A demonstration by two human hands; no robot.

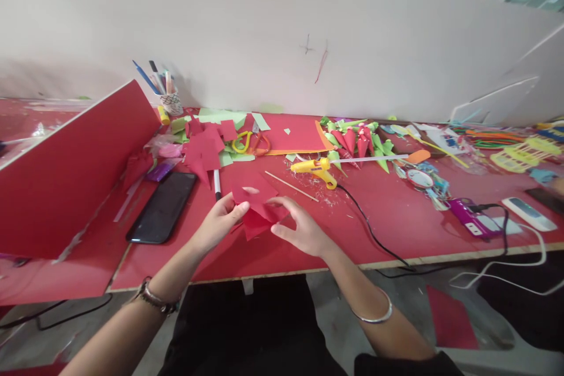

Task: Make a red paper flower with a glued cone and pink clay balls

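Note:
My left hand (222, 220) pinches the left edge of a red paper piece (258, 202), thumb on top. My right hand (299, 226) holds the same red paper from the right side, fingers curled under its edge. The paper is folded or layered and hangs just above the red table (396, 217). A thin wooden stick (291, 186) lies right behind the paper. A white marker (217, 184) lies to its upper left.
A black phone (163, 207) lies at left beside a raised red board (66, 176). A yellow glue gun (315, 169) with a black cord sits behind. Red paper scraps (205, 147), scissors (251, 142), paper cones (356, 140), a pen cup (170, 100) and a purple device (467, 217) surround.

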